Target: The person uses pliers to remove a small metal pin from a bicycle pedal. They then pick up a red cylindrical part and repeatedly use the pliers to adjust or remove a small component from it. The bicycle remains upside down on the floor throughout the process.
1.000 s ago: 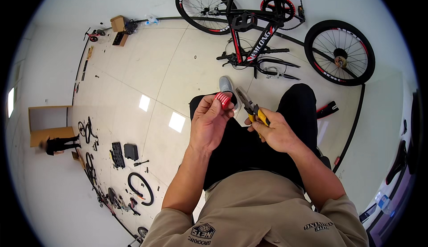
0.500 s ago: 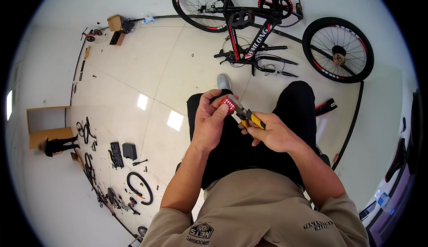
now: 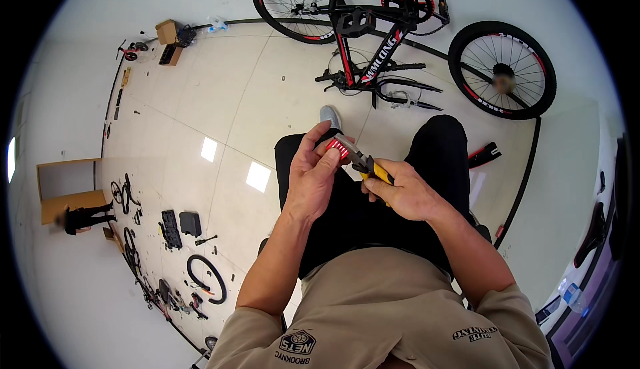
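Over my lap, my left hand [image 3: 313, 177] pinches a small red bike light [image 3: 339, 147] with rows of pale dots or bars on its face. My right hand [image 3: 410, 192] is wrapped round the yellow-and-black handles of a pair of pliers [image 3: 361, 161]. The metal jaws of the pliers reach up and left to the light's edge and appear to touch it; whether they grip a part of it cannot be made out. Fingers hide the back of the light.
Ahead, a black-and-red bicycle frame [image 3: 383, 56] leans upside down by the wall, a loose wheel [image 3: 503, 69] at its right. An open tool case [image 3: 171, 229] and a tyre [image 3: 207, 279] lie on the floor at left. Farther left stands a person in black [image 3: 87, 218].
The light's face glowed before and now looks unlit, with pale bars. The pliers' handles look slightly closer together. The whole view has shifted a little.
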Available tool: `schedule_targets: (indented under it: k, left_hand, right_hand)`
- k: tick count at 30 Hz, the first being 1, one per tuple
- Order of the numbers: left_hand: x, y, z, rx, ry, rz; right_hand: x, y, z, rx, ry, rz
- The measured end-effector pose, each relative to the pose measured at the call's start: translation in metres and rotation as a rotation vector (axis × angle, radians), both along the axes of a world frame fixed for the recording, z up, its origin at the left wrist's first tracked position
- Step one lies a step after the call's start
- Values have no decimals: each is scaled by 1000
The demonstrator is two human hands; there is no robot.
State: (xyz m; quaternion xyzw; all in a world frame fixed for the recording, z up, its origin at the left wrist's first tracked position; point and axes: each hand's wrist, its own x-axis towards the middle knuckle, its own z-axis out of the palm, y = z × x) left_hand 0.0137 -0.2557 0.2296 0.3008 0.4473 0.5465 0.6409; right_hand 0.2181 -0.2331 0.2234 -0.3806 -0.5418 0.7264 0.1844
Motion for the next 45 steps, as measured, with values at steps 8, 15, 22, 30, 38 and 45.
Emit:
schedule_targets:
  k: [8, 15, 22, 30, 38, 45]
  left_hand:
    - [3, 2, -2, 20, 39, -1]
    - [3, 5, -3, 45, 27, 6]
    - [3, 8, 1, 77, 8, 9]
    - [1, 9, 3, 100, 12, 6]
    - [-1, 8, 4, 109, 41, 0]
    - [-5, 9, -1, 83, 86, 9]
  right_hand:
    - [-5, -3, -1, -174, 78, -32]
    - [-11, -6, 2, -220, 87, -72]
    - [-15, -5, 4, -202, 82, -97]
    - [-19, -9, 2, -218, 123, -136]
    - [-25, -15, 0, -213, 146, -167]
    - [-29, -16, -11, -227, 117, -174]
